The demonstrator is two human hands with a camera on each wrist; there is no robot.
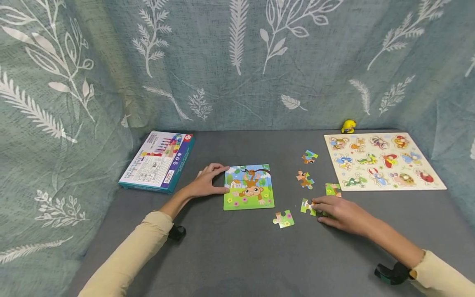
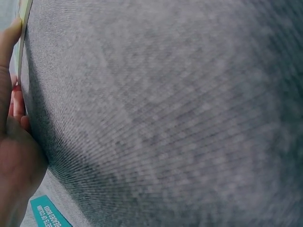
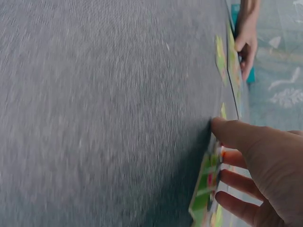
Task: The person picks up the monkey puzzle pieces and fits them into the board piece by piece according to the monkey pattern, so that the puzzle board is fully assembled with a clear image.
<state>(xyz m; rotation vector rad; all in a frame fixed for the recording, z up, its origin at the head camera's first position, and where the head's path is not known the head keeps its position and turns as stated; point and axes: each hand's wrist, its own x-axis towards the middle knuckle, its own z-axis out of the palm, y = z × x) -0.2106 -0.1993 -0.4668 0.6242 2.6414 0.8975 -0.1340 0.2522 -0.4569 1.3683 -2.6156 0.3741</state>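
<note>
My left hand (image 1: 208, 181) rests at the left edge of a square monkey puzzle board (image 1: 237, 202), its thumb and forefinger spread and touching that edge. In the left wrist view the thumb lies against the board's thin side. My right hand (image 1: 343, 214) is low over several loose jigsaw pieces. Its fingertips touch or hover over a white-and-green piece (image 1: 307, 207); I cannot tell which. Another green piece (image 3: 203, 189) is partly hidden under that hand. A green piece with pink (image 1: 333, 189) lies just behind it. A flowered piece (image 1: 285, 219) lies between the board and my right hand.
Two brown monkey pieces lie farther back, one piece (image 1: 305, 180) nearer than the other piece (image 1: 309, 156). A wooden insect peg puzzle (image 1: 361, 167) lies at right, with a yellow toy (image 1: 348, 126) behind it. A boxed set (image 1: 152, 165) lies at left.
</note>
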